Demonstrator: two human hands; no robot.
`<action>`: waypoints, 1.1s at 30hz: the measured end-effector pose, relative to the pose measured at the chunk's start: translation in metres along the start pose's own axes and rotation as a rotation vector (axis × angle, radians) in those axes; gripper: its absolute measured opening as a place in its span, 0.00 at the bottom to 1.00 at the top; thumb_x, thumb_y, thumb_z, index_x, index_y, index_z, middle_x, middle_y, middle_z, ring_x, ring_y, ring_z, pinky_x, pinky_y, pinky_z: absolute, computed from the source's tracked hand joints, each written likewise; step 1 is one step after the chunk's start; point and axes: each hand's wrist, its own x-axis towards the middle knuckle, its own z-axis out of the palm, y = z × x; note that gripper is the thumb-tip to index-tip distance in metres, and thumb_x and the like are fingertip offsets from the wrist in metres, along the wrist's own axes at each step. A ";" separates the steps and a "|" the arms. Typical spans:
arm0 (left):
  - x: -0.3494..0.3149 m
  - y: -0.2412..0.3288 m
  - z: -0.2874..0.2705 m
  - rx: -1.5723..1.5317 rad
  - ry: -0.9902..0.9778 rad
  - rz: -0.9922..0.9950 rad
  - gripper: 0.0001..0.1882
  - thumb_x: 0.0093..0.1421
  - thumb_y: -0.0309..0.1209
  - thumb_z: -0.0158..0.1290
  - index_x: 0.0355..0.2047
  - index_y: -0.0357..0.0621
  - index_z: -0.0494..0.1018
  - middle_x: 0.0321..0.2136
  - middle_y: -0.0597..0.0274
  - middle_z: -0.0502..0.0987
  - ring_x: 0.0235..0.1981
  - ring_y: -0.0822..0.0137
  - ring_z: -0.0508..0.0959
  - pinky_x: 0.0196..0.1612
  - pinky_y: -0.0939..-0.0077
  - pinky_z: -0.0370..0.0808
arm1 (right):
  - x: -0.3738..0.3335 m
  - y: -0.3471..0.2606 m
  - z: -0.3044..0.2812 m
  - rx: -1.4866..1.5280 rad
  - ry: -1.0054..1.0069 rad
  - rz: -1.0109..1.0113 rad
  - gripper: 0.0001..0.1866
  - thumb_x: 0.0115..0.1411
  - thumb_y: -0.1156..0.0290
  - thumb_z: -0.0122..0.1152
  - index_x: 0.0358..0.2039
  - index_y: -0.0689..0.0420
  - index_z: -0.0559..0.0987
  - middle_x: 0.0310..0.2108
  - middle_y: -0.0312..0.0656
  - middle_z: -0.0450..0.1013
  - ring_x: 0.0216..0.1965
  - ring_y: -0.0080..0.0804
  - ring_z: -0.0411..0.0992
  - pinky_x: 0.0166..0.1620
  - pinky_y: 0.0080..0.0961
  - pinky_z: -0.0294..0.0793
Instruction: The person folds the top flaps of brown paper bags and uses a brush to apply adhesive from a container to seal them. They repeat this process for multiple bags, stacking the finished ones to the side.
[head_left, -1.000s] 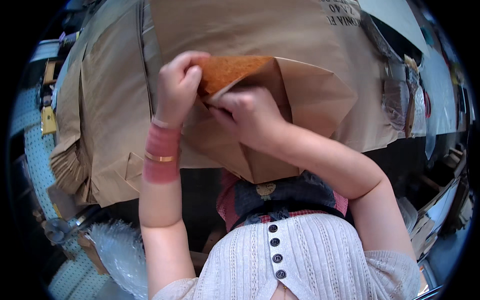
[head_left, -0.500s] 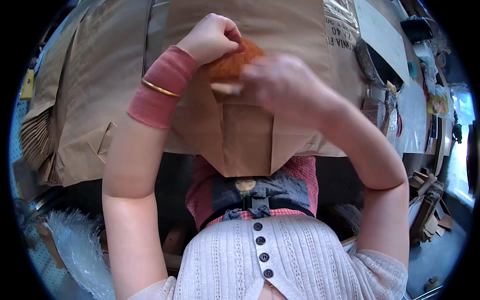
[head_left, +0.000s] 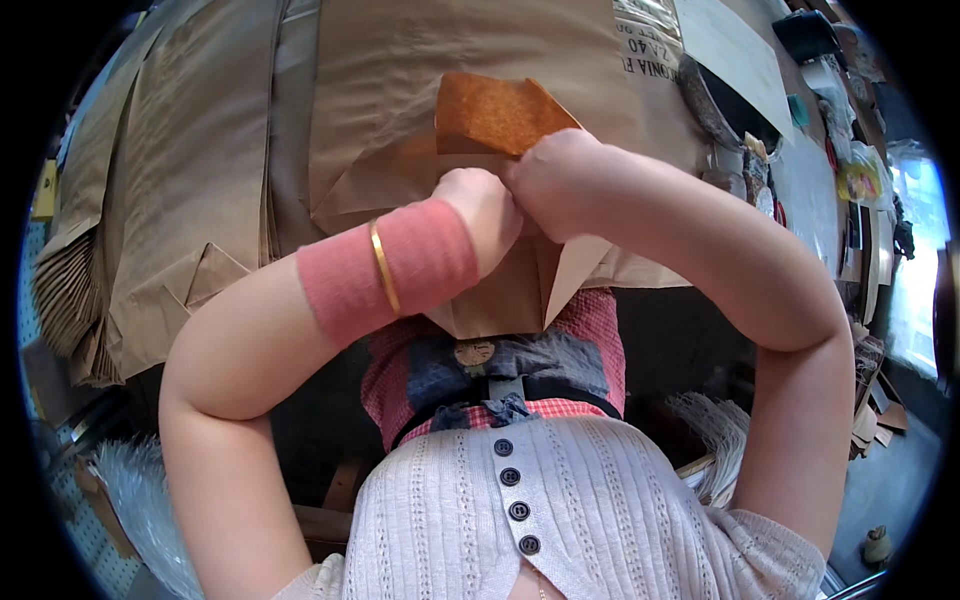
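A large brown paper bag (head_left: pixel 400 110) lies on the work surface before me, its folded bottom end (head_left: pixel 490 300) hanging toward my lap. Over it is an orange-brown sheet (head_left: pixel 490 110), rough like felt or leather, with one side turned up. My left hand (head_left: pixel 480 215), below a pink wristband with a gold bangle, is closed just under the sheet. My right hand (head_left: pixel 555 185) is closed beside it, against the sheet's lower right corner. Both hands meet over the bag's fold. Their fingertips, and whatever is in them, are hidden.
Stacked folded paper bags (head_left: pixel 190 150) lie at the left. At the right are a dark, open container (head_left: pixel 735 105), a white board (head_left: pixel 735 60) and plastic-wrapped items (head_left: pixel 862 178). Clear plastic strips (head_left: pixel 150 510) hang at lower left.
My left hand has come down and right, off the top of the orange sheet. My right hand, blurred before, has slowed beside it. The sheet shows more fully; a pale object under it has gone from sight.
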 end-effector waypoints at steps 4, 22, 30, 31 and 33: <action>0.005 -0.005 -0.014 0.050 -0.393 -0.171 0.09 0.50 0.33 0.56 0.31 0.47 0.81 0.29 0.58 0.81 0.37 0.59 0.81 0.40 0.68 0.78 | 0.020 -0.003 0.013 0.006 -0.066 0.178 0.23 0.53 0.66 0.61 0.51 0.54 0.72 0.43 0.46 0.77 0.42 0.40 0.77 0.40 0.33 0.77; -0.067 -0.097 0.006 -0.919 0.122 -0.167 0.29 0.42 0.24 0.55 0.49 0.36 0.72 0.51 0.51 0.69 0.55 0.56 0.68 0.59 0.70 0.64 | -0.020 0.040 0.074 0.539 0.712 -0.188 0.09 0.46 0.70 0.66 0.27 0.60 0.77 0.28 0.49 0.73 0.31 0.46 0.73 0.37 0.37 0.74; -0.047 -0.068 0.039 -0.725 0.465 -0.484 0.10 0.50 0.25 0.59 0.32 0.37 0.71 0.34 0.51 0.73 0.39 0.49 0.74 0.45 0.65 0.70 | 0.019 0.035 0.074 0.511 0.859 0.199 0.08 0.53 0.68 0.62 0.29 0.60 0.78 0.25 0.51 0.73 0.30 0.50 0.73 0.34 0.39 0.72; -0.047 -0.071 0.040 -0.760 0.468 -0.461 0.11 0.49 0.25 0.59 0.33 0.37 0.72 0.35 0.51 0.73 0.40 0.49 0.73 0.45 0.65 0.70 | 0.010 0.040 0.087 0.462 0.982 0.160 0.07 0.53 0.69 0.62 0.30 0.59 0.79 0.25 0.50 0.74 0.30 0.49 0.74 0.33 0.39 0.73; -0.055 -0.074 0.028 -0.897 0.370 -0.405 0.14 0.49 0.26 0.60 0.35 0.35 0.72 0.37 0.50 0.72 0.42 0.49 0.73 0.46 0.64 0.70 | -0.023 0.042 0.106 0.499 1.155 0.109 0.06 0.52 0.72 0.62 0.31 0.57 0.79 0.25 0.47 0.73 0.30 0.46 0.74 0.32 0.38 0.73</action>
